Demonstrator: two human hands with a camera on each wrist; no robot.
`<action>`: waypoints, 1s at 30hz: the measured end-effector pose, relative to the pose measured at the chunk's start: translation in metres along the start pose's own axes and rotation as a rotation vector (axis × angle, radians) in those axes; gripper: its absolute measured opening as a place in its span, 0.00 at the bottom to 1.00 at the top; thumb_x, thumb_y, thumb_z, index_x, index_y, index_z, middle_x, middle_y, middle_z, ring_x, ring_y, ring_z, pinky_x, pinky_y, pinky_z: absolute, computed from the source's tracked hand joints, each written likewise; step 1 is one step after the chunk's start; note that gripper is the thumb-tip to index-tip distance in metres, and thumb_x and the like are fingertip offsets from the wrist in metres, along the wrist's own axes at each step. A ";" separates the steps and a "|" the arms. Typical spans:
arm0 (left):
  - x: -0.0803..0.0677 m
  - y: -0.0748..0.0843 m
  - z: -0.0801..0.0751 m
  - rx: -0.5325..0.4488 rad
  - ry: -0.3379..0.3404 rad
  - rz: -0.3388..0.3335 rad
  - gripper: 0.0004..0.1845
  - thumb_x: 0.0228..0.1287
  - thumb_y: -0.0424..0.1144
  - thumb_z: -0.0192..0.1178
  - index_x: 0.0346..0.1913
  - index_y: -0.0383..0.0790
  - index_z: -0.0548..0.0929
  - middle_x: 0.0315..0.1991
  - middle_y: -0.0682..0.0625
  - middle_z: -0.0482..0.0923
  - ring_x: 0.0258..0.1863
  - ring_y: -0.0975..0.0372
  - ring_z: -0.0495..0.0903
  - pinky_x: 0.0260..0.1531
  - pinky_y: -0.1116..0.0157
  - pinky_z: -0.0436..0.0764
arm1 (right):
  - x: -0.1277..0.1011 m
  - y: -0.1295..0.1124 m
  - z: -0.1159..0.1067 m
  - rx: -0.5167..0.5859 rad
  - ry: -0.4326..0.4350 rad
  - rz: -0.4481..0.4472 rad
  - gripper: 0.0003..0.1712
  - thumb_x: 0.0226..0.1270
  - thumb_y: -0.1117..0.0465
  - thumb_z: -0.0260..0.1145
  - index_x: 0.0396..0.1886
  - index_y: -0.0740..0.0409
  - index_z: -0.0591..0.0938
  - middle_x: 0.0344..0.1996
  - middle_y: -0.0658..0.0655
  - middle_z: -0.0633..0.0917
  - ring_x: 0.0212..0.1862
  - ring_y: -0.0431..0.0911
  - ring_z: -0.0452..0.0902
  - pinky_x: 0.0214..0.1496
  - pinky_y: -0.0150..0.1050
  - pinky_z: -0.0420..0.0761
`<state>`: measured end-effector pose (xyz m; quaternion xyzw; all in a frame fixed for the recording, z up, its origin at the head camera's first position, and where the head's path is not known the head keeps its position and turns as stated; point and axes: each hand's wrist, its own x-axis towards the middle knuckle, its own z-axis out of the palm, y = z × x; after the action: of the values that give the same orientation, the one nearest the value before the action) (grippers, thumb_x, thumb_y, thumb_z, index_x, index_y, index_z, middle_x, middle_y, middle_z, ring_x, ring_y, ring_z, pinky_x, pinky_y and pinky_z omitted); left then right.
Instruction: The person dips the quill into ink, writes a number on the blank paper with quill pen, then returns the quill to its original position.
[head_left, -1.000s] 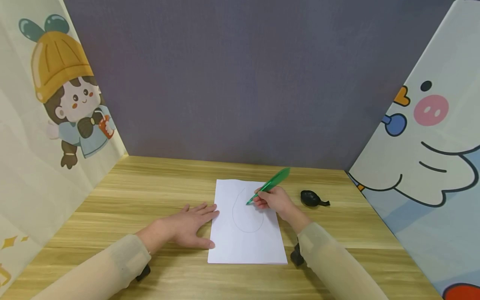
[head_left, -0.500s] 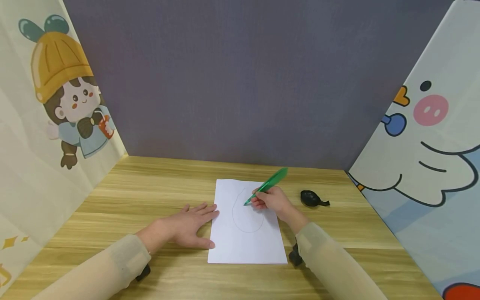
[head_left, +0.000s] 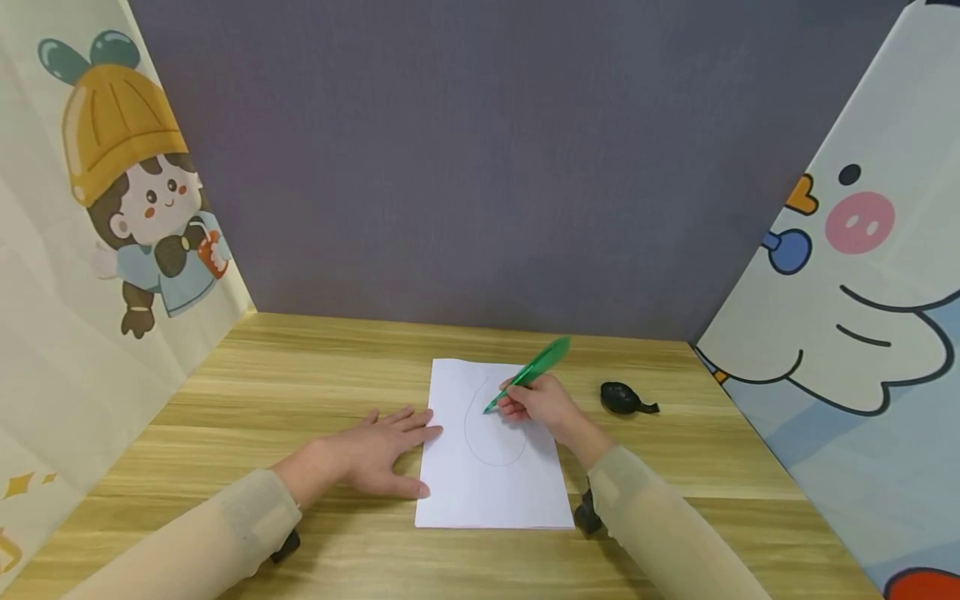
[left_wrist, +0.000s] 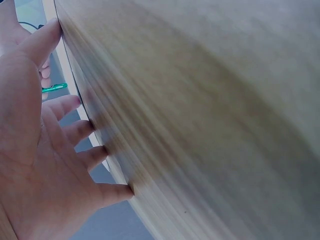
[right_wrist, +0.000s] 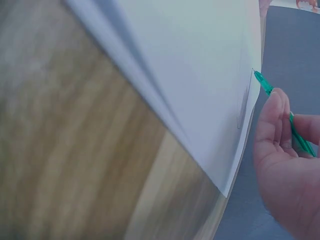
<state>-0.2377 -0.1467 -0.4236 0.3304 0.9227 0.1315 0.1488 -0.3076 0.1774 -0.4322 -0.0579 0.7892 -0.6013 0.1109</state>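
A white sheet of paper [head_left: 495, 483] lies on the wooden table [head_left: 300, 375], with a faint pencilled oval [head_left: 480, 450] drawn on it. My right hand [head_left: 536, 404] grips a green pen [head_left: 536, 368], its tip touching the paper at the oval's upper left. The pen [right_wrist: 280, 102] and the paper [right_wrist: 200, 75] also show in the right wrist view. My left hand [head_left: 378, 450] lies flat on the table, fingers spread, fingertips at the sheet's left edge. In the left wrist view the left hand [left_wrist: 35, 165] presses flat against the wood.
A small black object [head_left: 624, 397] lies on the table right of the paper. A grey back wall [head_left: 480, 167] and cartoon-printed side panels [head_left: 90, 208] enclose the table on three sides.
The right hand and pen have shifted slightly left across the paper, the tip moving along the oval's upper left. The left hand stays put.
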 end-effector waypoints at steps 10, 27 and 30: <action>0.000 0.000 0.001 0.002 0.007 0.006 0.52 0.71 0.73 0.63 0.88 0.49 0.63 0.91 0.45 0.52 0.90 0.42 0.49 0.81 0.24 0.51 | -0.003 -0.004 0.008 -0.017 -0.004 0.004 0.18 0.86 0.66 0.59 0.62 0.77 0.83 0.41 0.65 0.93 0.37 0.43 0.89 0.45 0.37 0.92; 0.000 0.001 -0.001 -0.009 -0.005 0.000 0.52 0.71 0.73 0.63 0.88 0.49 0.62 0.91 0.45 0.52 0.90 0.41 0.49 0.81 0.24 0.50 | -0.001 -0.002 0.013 0.002 -0.023 0.005 0.16 0.85 0.67 0.60 0.60 0.76 0.84 0.39 0.63 0.93 0.35 0.42 0.89 0.43 0.35 0.91; 0.000 0.001 -0.001 -0.008 -0.004 0.001 0.52 0.71 0.73 0.63 0.88 0.49 0.63 0.91 0.45 0.52 0.90 0.41 0.49 0.81 0.23 0.50 | -0.001 -0.002 0.015 0.007 -0.027 0.007 0.16 0.85 0.68 0.59 0.60 0.76 0.84 0.39 0.63 0.93 0.36 0.42 0.89 0.43 0.35 0.91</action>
<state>-0.2374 -0.1461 -0.4225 0.3307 0.9217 0.1348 0.1516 -0.3027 0.1631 -0.4344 -0.0627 0.7858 -0.6027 0.1237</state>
